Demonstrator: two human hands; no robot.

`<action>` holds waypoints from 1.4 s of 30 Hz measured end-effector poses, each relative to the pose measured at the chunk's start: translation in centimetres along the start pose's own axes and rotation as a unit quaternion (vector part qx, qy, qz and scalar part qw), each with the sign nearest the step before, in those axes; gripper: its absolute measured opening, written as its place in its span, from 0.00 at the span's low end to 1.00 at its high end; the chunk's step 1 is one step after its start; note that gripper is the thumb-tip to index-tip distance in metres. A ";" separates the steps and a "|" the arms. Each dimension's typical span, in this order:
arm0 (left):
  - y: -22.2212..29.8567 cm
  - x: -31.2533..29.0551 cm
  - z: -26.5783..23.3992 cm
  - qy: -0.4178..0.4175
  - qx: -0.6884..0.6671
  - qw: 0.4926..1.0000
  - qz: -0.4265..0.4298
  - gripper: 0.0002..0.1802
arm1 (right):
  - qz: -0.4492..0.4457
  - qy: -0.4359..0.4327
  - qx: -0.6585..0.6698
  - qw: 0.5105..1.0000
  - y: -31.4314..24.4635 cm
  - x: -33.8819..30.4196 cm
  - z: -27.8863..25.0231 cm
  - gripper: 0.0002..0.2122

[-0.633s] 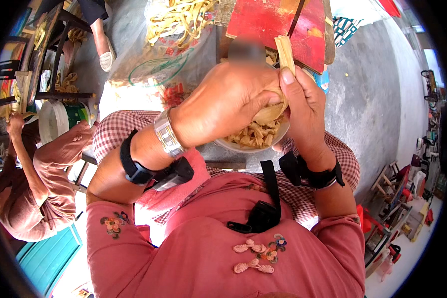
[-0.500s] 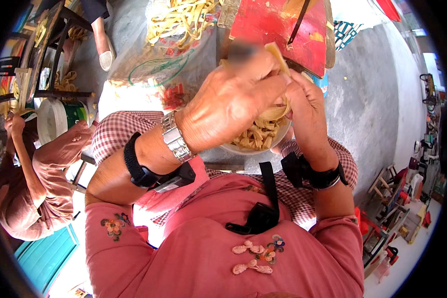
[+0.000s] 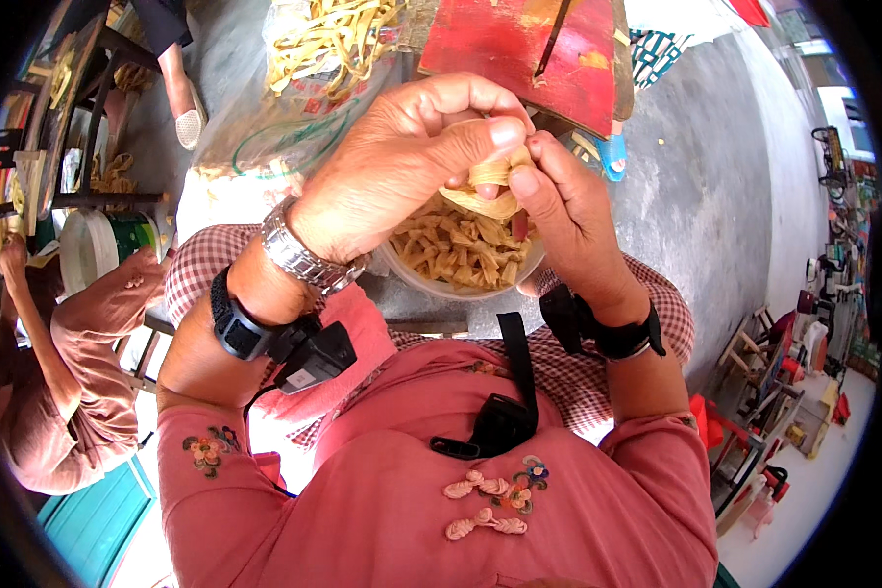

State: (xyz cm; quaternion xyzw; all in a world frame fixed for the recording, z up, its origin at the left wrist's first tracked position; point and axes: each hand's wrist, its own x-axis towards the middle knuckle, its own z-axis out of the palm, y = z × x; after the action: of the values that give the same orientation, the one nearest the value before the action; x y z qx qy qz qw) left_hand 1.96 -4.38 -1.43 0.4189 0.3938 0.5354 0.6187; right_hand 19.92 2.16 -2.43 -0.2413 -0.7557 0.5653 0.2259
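A pale yellow, ribbed flat strip (image 3: 493, 203) is looped between my two hands, above a white bowl (image 3: 458, 292). My left hand (image 3: 402, 152) has its thumb and bent fingers closed on the strip from the left. Opposite it, my right hand (image 3: 578, 220) pinches the strip between thumb and fingers, close to the left fingertips. Part of the loop is hidden behind the fingers. The bowl holds many short, yellowish-brown folded pieces (image 3: 451, 245), and its far side is covered by my hands.
Beyond my hands, a clear plastic bag (image 3: 265, 127) bears long pale strips (image 3: 328, 39). A red board (image 3: 505, 49) with a dark rod across it lies at the far side. At left, another person (image 3: 98, 333) sits beside a white bucket (image 3: 90, 250). Cluttered furniture (image 3: 764, 382) stands at right.
Both hands have come lower and nearer to me. The strip's end that stuck up above the fingers no longer shows; a loop now hangs between the hands. More of the bowl is visible.
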 end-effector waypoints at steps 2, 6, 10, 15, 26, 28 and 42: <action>-0.2 0.1 0.5 0.006 -0.017 0.999 0.031 0.15 | 0.005 0.018 0.031 0.999 -0.3 0.0 -0.1 0.16; 0.6 0.2 0.5 -0.068 -0.067 0.995 0.025 0.21 | -0.003 0.037 0.063 0.997 0.2 -0.4 -0.8 0.17; 0.0 0.1 0.7 -0.071 0.022 0.996 0.057 0.22 | 0.011 0.044 0.068 0.997 0.4 -0.7 -1.0 0.18; -1.0 0.1 0.9 -0.010 0.275 0.948 0.160 0.28 | 0.019 0.046 0.076 0.996 1.1 -0.7 -0.8 0.18; -1.1 0.1 0.6 -0.035 0.206 0.965 0.160 0.19 | 0.017 0.032 0.086 0.996 1.1 -0.7 -0.7 0.19; -1.1 0.1 0.5 -0.034 0.265 0.946 0.184 0.17 | 0.023 0.045 0.093 0.994 1.1 -0.8 -0.5 0.19; -1.9 0.1 0.6 -0.006 0.304 0.944 0.126 0.41 | 0.046 0.013 0.073 0.996 0.6 -0.9 -0.5 0.19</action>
State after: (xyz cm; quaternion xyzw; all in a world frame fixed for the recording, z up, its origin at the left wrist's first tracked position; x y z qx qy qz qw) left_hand 3.14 -4.46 -2.99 0.6364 0.4782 0.4616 0.3914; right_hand 21.00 2.14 -2.97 -0.2660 -0.6977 0.6255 0.2265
